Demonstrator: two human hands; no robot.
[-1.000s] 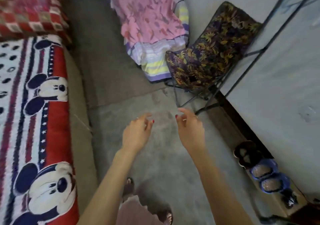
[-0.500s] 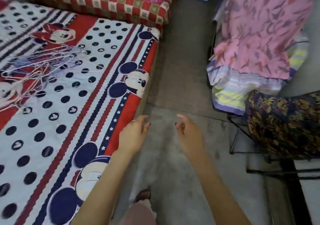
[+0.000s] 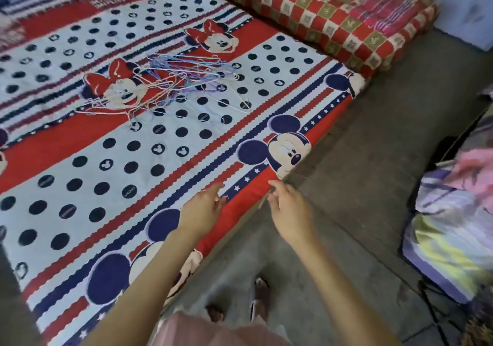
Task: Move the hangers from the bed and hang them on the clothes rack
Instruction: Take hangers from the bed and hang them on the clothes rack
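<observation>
Both hands hold nothing. Left hand [image 3: 202, 207] reaches out over the red edge of the bed with its fingers loose and a little spread, and right hand [image 3: 289, 208] hangs beside it over the floor with its fingers softly bent, not pinching anything.

Half a second ago the view showed more of the floor and the pink cloth pile. Now the view has turned toward the bed, so the bed fills most of the picture. The hands have stayed side by side, the same way apart, but now they are over the bed's edge and not over the bare floor. The heap of hangers used to sit far off at the left side; now it is up near the middle.

The pile of thin wire hangers [image 3: 170, 84] in white, blue, purple and pink lies on the big bed cover with cartoon mice and black dots [image 3: 88, 169]. The hangers are all tangled and crossed over each other (too mixed up to count). They are well apart from both hands, farther up the bed.

A red and gold checked folded blanket [image 3: 328, 22] lies at the far end of the bed. The grey concrete floor [image 3: 373, 172] runs along the right, with a striped cloth bundle [image 3: 453, 233] at the edge.
</observation>
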